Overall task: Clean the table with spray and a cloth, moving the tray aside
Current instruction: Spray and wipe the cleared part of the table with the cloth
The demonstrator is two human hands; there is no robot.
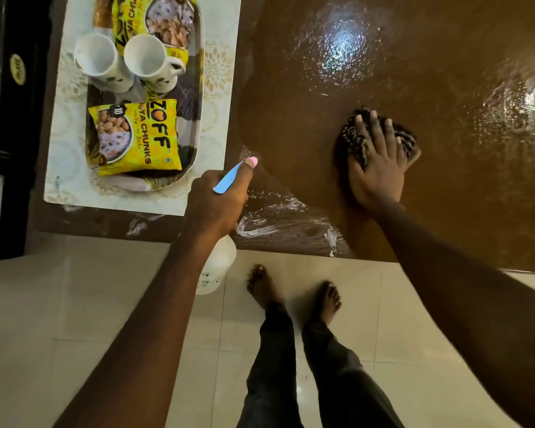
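Right hand [376, 168] flat on cloth [354, 143], fingers [380, 131] spread, pressing it onto wet brown tabletop [445, 88] at 3 o'clock. Left hand [218, 205] at centre, fingers curled around spray bottle [217, 267], nozzle toward 1 o'clock. Tray [195, 118] with mugs and packets at 10 o'clock, on a placemat

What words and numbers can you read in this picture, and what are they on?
"ZOFF" and "CHUNKS": near yellow packet on the tray.
"10": dark badge on that packet.
"YA CHUNK", cut off: far yellow packet.
Spray bottle in the left hand: faint marks, too blurred.
Gold oval label on the dark cabinet: unreadable.
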